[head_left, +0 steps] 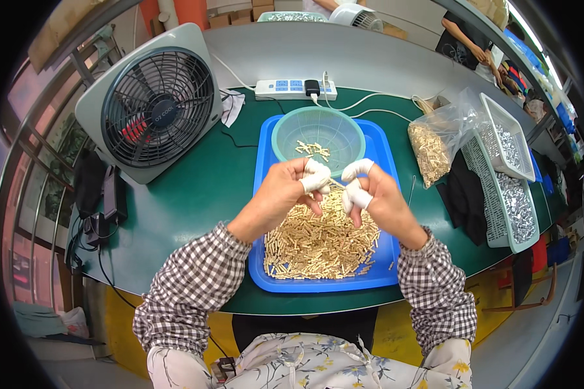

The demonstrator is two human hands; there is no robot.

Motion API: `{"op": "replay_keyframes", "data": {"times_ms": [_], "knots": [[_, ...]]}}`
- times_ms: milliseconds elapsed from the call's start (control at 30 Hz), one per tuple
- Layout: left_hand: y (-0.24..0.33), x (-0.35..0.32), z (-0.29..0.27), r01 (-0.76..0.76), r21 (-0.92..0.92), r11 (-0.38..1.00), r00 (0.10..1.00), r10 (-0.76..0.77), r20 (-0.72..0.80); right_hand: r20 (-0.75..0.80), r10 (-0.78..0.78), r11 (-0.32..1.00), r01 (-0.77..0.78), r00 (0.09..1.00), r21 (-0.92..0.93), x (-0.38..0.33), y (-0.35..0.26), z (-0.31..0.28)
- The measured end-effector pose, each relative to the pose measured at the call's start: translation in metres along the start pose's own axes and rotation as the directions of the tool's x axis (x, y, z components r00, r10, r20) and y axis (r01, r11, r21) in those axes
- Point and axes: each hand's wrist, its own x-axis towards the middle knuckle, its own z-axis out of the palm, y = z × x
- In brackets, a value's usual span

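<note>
My left hand and my right hand are raised close together over a blue tray, with white wraps on several fingertips. Both are closed in a pinch, and a small pale stick-like piece shows between the fingertips; its exact kind is too small to tell. Under the hands, a heap of small brass-coloured metal pieces covers much of the tray. In the tray's far part sits a round green mesh basket. A few of the same brass-coloured pieces lie inside it.
A large fan stands at the left. Behind the tray is a power strip with cables. To the right are a plastic bag of brass-coloured pieces, a black cloth and baskets of silvery parts. Another person's arm shows far right.
</note>
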Motion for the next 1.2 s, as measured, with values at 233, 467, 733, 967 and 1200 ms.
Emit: {"op": "replay_keyframes", "data": {"times_ms": [233,467,733,967,1200], "knots": [[0.022,0.04,0.0,-0.267,0.176,0.948,0.96,0.278,-0.042,-0.005,-0.095,0.994,0.095,0.995,-0.056,0.045,0.001,-0.017],[0.015,0.081,-0.025,-0.251,0.469,0.847,0.949,0.311,-0.054,0.012,-0.3,0.804,0.26,0.954,-0.535,0.084,0.023,-0.033],[0.005,0.094,-0.037,-0.204,0.337,0.919,0.958,0.258,-0.123,-0.014,-0.252,0.883,0.224,0.968,-0.413,0.105,0.035,-0.039],[0.002,0.082,-0.035,-0.143,0.111,0.983,0.976,0.159,-0.15,-0.113,-0.145,0.873,0.073,0.983,-0.482,0.085,0.02,-0.025],[0.016,0.056,-0.008,-0.252,0.052,0.966,0.967,0.253,-0.021,-0.204,-0.261,0.913,0.173,0.943,-0.369,0.048,-0.007,-0.001]]}}
